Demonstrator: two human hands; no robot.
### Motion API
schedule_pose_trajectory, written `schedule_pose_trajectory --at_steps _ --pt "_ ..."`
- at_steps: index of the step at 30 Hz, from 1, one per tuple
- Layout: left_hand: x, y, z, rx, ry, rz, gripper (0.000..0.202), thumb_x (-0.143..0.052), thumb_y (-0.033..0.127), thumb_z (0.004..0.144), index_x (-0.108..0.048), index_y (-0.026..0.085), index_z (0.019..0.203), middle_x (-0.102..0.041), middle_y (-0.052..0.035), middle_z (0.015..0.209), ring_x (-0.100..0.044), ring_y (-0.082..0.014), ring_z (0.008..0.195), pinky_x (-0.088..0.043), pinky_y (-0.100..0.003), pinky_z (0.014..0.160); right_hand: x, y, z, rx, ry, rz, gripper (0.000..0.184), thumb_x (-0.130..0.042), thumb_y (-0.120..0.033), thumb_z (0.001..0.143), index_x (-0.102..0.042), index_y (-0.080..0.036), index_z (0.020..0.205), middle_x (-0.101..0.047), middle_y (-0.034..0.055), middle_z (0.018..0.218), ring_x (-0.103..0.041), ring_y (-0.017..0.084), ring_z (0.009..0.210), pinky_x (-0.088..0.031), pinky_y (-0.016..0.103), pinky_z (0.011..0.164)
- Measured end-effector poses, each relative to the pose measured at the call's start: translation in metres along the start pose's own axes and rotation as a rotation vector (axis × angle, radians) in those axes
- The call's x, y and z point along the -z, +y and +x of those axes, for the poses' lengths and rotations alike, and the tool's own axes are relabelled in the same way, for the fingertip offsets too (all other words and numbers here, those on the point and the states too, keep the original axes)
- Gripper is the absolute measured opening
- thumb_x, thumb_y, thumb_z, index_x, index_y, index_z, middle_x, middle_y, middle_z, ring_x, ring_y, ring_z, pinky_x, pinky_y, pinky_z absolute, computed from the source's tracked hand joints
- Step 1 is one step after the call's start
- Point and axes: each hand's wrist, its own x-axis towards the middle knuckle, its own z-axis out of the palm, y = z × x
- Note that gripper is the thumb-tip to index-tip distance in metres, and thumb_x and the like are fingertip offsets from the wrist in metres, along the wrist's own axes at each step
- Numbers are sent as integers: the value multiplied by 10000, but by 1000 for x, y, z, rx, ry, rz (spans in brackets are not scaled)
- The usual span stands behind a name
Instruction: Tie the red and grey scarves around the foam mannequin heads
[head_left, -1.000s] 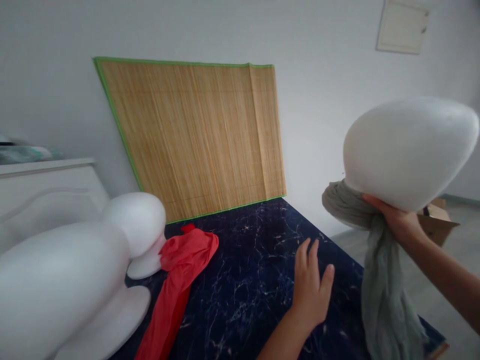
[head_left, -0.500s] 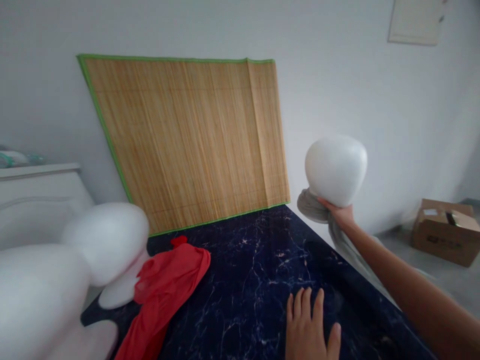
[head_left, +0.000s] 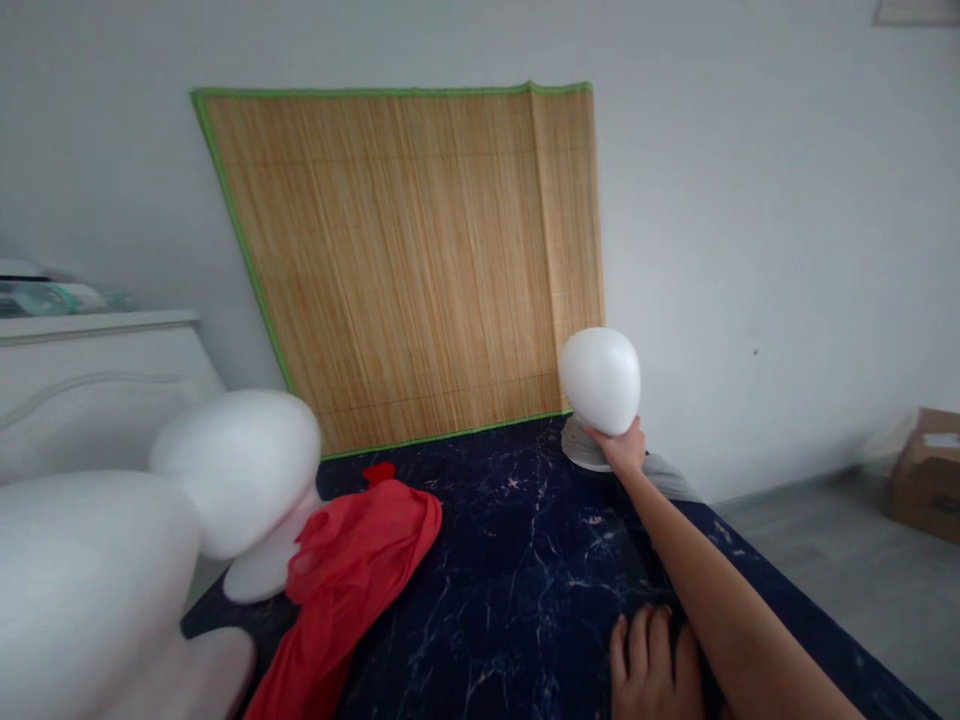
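Note:
My right hand (head_left: 621, 447) grips the neck of a white mannequin head (head_left: 600, 378) at the table's far right corner. A grey cloth (head_left: 581, 440) is wrapped about its neck and base, and part of it trails out behind my wrist. The base appears to rest on the tabletop. My left hand (head_left: 654, 668) lies palm down on the dark blue marbled table (head_left: 487, 590) near the bottom edge, fingers apart and holding nothing. My right forearm passes over beside it and hides its thumb.
Two more white mannequin heads (head_left: 236, 470) stand at the left, the nearer one cut by the frame. Beside them lies a crumpled red cloth (head_left: 360, 550). A bamboo mat (head_left: 412, 270) leans on the wall behind. A cardboard box (head_left: 930, 480) sits on the floor at right.
My right hand has brought the mannequin head with its grey cloth down and away from me, from the air beside the table to its far corner. The view has turned left.

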Motion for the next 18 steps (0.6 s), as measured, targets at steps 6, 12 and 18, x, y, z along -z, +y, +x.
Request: schedule_pose_trajectory --at_steps 6,12,18 --pt "21 17 -6 -2 -50 -74 541 -511 413 843 -454 337 1376 -422 -28 1466 -304 -296 1377 -89 -514 1193 23 3 5 84 -86 54 1015 -730 -591 540 -329 -171 1372 -553 159 1254 -523 344 1148 -423 472 954" --pt "35 29 -14 -67 38 -79 513 -480 292 836 -465 329 1347 -463 -23 1401 -342 -261 1326 -110 -490 1182 75 6 -39 196 -161 99 1096 -700 -607 543 -264 -110 1417 -474 212 1317 -445 379 1224 -340 532 1033" --pt "49 42 -20 39 178 -114 382 -440 138 744 -627 157 1077 -603 -97 1135 -502 -250 1102 -356 -426 1041 134 -3 -170 178 -480 186 783 -604 -544 733 -317 -236 1393 -498 146 1302 -440 319 1274 -350 528 1065"
